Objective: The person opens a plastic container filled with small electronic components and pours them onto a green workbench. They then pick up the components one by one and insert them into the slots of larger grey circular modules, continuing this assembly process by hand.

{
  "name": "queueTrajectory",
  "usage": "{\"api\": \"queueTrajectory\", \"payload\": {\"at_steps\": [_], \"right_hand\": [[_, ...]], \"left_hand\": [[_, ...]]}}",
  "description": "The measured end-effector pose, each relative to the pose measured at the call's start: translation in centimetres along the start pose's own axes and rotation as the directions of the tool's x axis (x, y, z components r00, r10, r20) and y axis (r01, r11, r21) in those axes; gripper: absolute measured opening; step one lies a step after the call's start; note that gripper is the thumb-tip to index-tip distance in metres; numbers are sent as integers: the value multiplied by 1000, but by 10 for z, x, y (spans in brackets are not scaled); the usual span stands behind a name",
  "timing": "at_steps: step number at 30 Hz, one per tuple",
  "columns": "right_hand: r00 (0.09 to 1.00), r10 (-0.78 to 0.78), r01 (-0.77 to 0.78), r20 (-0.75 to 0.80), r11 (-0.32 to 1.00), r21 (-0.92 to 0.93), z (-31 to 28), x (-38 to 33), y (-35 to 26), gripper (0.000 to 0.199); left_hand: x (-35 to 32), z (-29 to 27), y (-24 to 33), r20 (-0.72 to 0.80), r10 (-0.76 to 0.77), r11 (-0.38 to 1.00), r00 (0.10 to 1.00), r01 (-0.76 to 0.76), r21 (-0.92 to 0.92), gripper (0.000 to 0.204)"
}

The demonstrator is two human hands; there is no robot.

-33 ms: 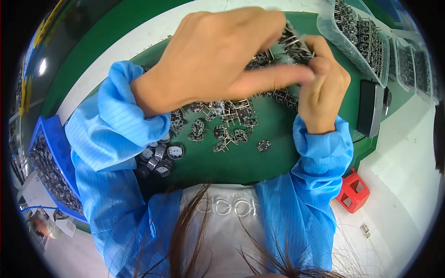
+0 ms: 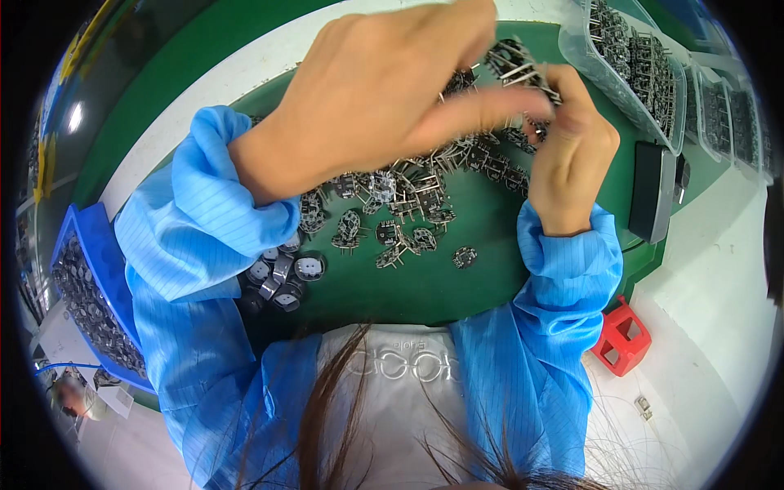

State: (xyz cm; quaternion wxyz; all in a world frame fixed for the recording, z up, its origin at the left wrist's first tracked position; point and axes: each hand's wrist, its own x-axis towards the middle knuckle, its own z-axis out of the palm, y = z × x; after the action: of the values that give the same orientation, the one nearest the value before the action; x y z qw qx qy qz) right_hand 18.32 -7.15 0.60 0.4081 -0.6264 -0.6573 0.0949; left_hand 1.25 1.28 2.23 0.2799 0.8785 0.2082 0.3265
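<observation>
My right hand (image 2: 576, 151) is closed around a row of small round circuit boards (image 2: 516, 65) with metal pins, over the far right part of the green mat. Across from it, my left hand (image 2: 371, 94) has its thumb stretched to the right, along the near side of that row, its tip by my right fingers. The left fingers are bent and stand apart from the thumb; some are hidden, and motion blurs them. Beneath both hands lies a loose heap of similar pinned boards (image 2: 420, 196). One round board (image 2: 465, 257) lies alone nearer to me.
Silver-and-black round parts (image 2: 282, 278) lie by my left sleeve. At the left stands a blue bin (image 2: 110, 286) of small parts. Clear plastic trays (image 2: 674, 90) of boards stand far right, near a dark box (image 2: 651, 192). A red stool (image 2: 622, 336) is lower right.
My left fingers have lifted slightly up and away from the row of boards, so more of it shows. The right hand has shifted only a little. The boards on the mat lie as before.
</observation>
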Motion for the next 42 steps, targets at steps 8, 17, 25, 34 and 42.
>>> {"api": "queueTrajectory", "payload": {"at_steps": [8, 17, 25, 34, 42], "right_hand": [[964, 246, -267, 104, 870, 414, -2, -1, -22, 70], [966, 225, -133, -125, 852, 507, 5, -3, -6, 75], [992, -99, 96, 79, 995, 41, -5, 2, 2, 57], [900, 78, -314, 428, 797, 516, -8, -2, -15, 68], [981, 181, -193, 69, 888, 418, 4, 0, -9, 73]], "left_hand": [[5, -8, 8, 245, -196, 818, 949, 296, -493, 17], [12, -12, 2, 470, -377, 424, 798, 600, -678, 25], [14, -25, -15, 321, 63, 945, 945, 46, -323, 34], [10, -20, 2, 337, -37, 877, 941, 192, -439, 21], [14, -16, -4, 471, -123, 937, 874, 259, -236, 41]]}}
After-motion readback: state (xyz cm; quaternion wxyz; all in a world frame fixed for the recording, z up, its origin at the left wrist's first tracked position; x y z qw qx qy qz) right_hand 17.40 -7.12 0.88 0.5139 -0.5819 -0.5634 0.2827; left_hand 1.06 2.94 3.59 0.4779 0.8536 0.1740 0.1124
